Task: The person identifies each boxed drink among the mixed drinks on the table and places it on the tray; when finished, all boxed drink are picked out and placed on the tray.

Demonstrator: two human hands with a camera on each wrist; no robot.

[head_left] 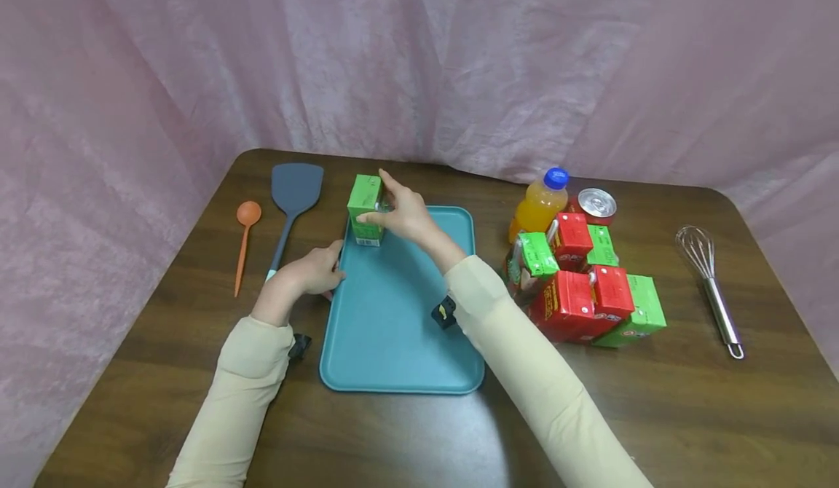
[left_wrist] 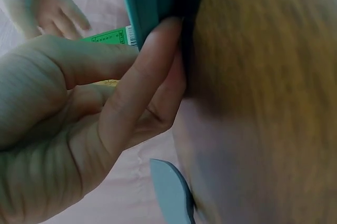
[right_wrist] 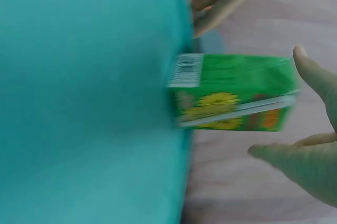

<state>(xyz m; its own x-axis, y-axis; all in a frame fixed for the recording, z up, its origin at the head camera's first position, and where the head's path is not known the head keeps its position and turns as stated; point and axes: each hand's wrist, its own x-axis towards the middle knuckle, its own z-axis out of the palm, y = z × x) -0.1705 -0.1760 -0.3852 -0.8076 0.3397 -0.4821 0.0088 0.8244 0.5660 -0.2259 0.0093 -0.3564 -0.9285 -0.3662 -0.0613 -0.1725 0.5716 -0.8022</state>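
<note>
A green drink carton [head_left: 365, 207] with a straw on its side stands upright in the far left corner of the teal tray [head_left: 400, 313]. Around its upper part my right hand [head_left: 405, 213] is spread; in the right wrist view the thumb and fingers of that hand [right_wrist: 310, 124] stand apart with a gap to the carton [right_wrist: 231, 92]. My left hand [head_left: 314, 269] grips the tray's left edge; the left wrist view shows the thumb and fingers of this hand [left_wrist: 121, 87] pinching the rim [left_wrist: 138, 8].
Left of the tray lie an orange spoon [head_left: 242, 244] and a grey spatula [head_left: 296, 188]. To the right stand an orange juice bottle [head_left: 539, 207], a can [head_left: 595, 206], and several red [head_left: 569, 306] and green cartons [head_left: 639, 313]. A whisk [head_left: 711, 284] lies at the far right.
</note>
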